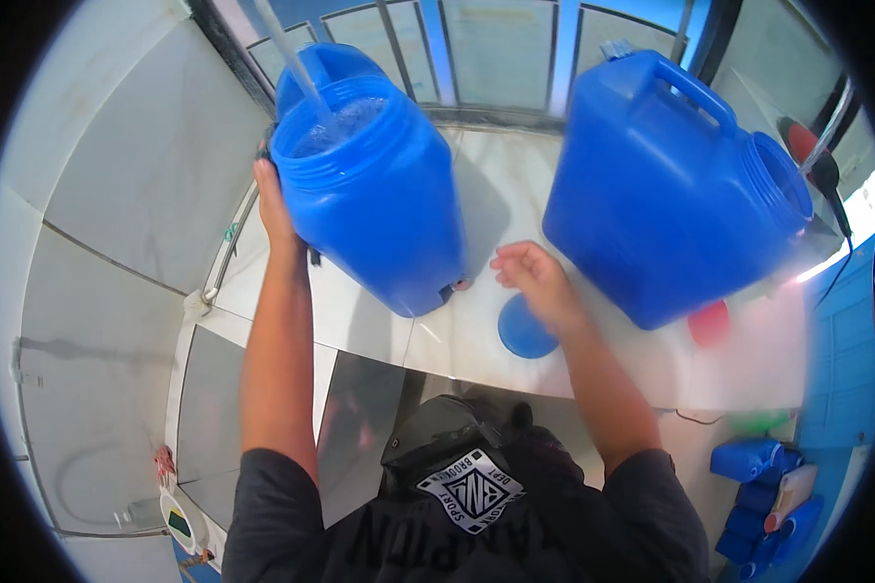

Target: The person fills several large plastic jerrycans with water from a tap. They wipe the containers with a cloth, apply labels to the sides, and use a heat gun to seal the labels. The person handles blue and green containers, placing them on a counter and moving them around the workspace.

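On the left of the white tiled counter, a blue jerrycan (384,214) stands with its wide mouth uncapped. A pale hose or stream (297,58) runs down into it, and bubbly water (338,126) shows near the rim. Against its left side my left hand (271,189) holds the jerrycan, its fingers partly hidden. My right hand (540,282) hangs holding nothing, its fingers loosely bent and apart. Just below it a round blue lid (525,328) lies on the counter. A second blue jerrycan (651,185) stands to the right, tilted in this view, its mouth also uncapped.
The counter (437,345) ends in front of my body. A red round object (710,323) lies near the right jerrycan. A red and black device with a cord (815,160) hangs at the far right. Several blue containers (763,500) sit low on the right. Glass panels (501,53) stand behind.
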